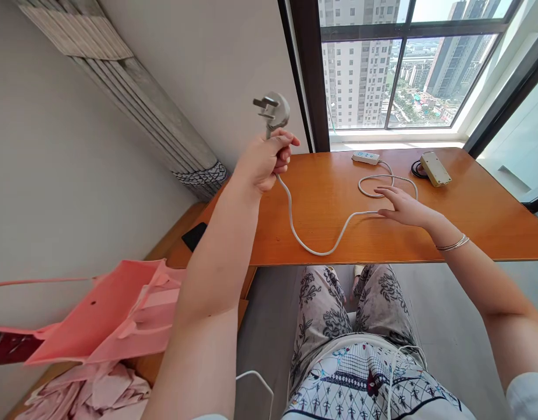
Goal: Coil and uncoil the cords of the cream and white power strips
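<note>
Raised above the table's left part, my left hand [269,160] is closed round the white power cord [322,254] just below its plug [278,111]. The plug points up, with its metal prongs turned to the left. From this hand the cord sags in a loop onto the wooden table [308,198] and runs right. My right hand [402,208] lies low over the cord with its fingers spread; whether it presses on the cord I cannot tell. Beyond it the cord coils and leads to a small white power strip [366,157] near the back edge.
A beige box [435,169] with a black cord [418,169] sits at the back right. To the left are a dark flat object [194,236], an open pink bag [107,315] and crumpled pink cloth [94,391]. A tied grey curtain [155,111] hangs beside the window [400,81].
</note>
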### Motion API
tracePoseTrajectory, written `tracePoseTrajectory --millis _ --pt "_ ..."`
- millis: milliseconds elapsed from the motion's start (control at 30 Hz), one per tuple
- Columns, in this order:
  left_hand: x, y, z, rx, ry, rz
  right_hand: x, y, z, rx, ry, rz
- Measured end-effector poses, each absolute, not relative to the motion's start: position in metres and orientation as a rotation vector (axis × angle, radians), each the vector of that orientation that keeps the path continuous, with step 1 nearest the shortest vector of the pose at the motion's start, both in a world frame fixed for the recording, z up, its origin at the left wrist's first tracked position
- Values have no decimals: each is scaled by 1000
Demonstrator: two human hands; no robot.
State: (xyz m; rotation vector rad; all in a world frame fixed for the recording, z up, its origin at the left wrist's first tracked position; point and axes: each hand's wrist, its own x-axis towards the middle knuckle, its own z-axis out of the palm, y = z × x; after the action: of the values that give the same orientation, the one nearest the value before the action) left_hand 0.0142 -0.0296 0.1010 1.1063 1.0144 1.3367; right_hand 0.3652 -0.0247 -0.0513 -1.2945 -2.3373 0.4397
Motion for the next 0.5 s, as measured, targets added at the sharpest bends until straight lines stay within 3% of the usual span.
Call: tracePoseTrajectory --millis 100,200,333,500 --pt "42 -43 101 1049 910 1119 297 -54 -41 -893 -2139 887" --pt "68 -57 104 987 827 1047 243 -76 -46 -747 -1997 1107" --pt "79 -60 104 793 757 1135 210 -95 -61 -696 -2048 1477" --pt "38 -39 95 667 750 1354 230 -109 -66 -656 -2168 1871"
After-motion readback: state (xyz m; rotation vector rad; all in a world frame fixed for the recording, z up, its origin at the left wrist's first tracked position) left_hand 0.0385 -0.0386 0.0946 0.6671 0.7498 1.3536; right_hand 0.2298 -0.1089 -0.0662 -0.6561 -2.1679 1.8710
